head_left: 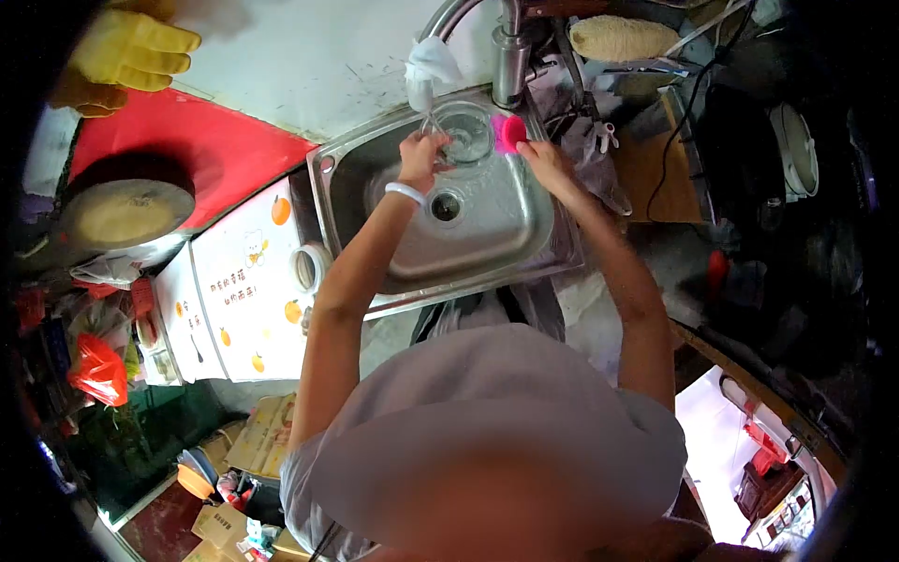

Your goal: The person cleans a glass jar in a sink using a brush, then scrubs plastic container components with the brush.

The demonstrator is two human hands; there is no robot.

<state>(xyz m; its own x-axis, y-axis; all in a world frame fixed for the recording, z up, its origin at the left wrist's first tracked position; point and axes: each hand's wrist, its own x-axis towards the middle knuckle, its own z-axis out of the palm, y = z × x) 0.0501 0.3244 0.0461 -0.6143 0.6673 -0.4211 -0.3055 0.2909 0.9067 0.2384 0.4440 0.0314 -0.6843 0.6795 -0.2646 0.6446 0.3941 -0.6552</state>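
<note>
Under the tap (pixel 433 64), whose spout is wrapped in white cloth or plastic, my left hand (pixel 423 157) grips the left edge of a clear round bowl (pixel 468 136). Water runs down beside those fingers. A pale bracelet (pixel 405 193) circles the left wrist. My right hand (pixel 545 161) pinches a bright pink scrubber (pixel 508 134) just right of the bowl; a small gap seems to separate the two. Both hands are above the far part of a steel sink (pixel 412 253), with its drain (pixel 446 206) visible below.
A white panel with orange prints (pixel 248 290) and a roll of tape (pixel 307 269) lie left of the sink. Yellow gloves (pixel 140 51) hang at upper left, above a round board (pixel 129 211). A loofah (pixel 623 38) and a black cable (pixel 688 112) are at upper right.
</note>
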